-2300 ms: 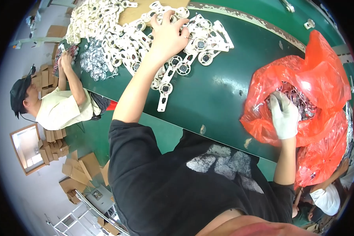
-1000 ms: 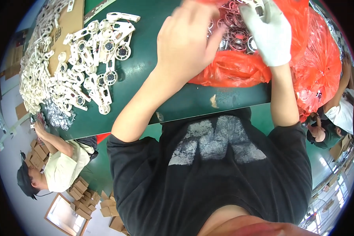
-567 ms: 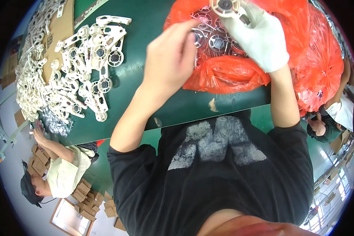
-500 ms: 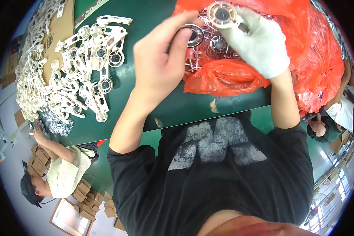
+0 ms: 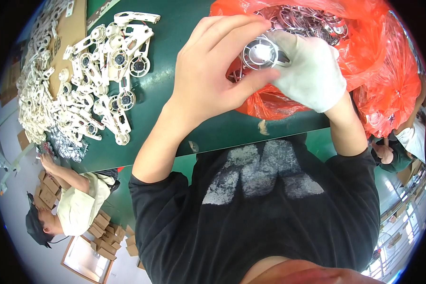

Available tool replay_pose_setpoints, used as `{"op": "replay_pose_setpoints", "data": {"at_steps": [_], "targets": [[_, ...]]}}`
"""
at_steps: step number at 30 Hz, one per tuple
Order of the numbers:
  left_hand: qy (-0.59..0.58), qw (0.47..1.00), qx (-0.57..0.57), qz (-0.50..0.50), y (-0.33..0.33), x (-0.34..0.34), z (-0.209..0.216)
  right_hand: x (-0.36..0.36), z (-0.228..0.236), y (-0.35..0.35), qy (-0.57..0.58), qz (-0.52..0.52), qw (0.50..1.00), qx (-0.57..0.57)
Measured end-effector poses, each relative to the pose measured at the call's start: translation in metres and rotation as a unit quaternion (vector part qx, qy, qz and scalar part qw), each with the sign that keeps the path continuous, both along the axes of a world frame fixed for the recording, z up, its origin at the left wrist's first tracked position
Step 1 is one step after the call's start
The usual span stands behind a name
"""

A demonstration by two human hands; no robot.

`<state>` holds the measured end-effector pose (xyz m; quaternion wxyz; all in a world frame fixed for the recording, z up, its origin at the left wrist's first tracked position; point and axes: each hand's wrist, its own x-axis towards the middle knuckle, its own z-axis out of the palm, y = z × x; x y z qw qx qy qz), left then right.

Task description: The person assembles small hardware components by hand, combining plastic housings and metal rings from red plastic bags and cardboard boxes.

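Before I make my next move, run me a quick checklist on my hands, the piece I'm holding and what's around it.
1. Right hand gripping the round spoked part: ok, held at its right side.
2. Left hand pressing on the part: cannot tell; the fingers and thumb curve around it, but contact is unclear.
3. Both hands gloved: not ok; only the right is.
4. Center of the part free of damage: cannot tell; glare washes it out.
5. Red bag open, shiny ring parts showing: ok.
6. White parts clear of your hands: ok, they lie apart to the left.
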<state>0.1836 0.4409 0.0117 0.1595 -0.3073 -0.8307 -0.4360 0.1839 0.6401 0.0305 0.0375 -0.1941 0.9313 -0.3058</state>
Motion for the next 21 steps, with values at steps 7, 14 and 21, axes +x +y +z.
{"op": "replay_pose_setpoints", "data": {"at_steps": [7, 14, 21], "targets": [[-0.003, 1.000, 0.022, -0.015, -0.004, 0.001, -0.006, 0.001, 0.004, -0.002, 0.001, -0.009, 1.000, 0.010], [0.002, 0.999, -0.033, -0.042, -0.007, -0.001, 0.003, 0.002, 0.001, 0.000, 0.020, -0.001, 1.000, 0.014], [-0.047, 0.991, -0.107, -0.063, -0.018, -0.004, 0.010, 0.003, -0.001, 0.000, 0.044, 0.022, 0.999, 0.006]]}}
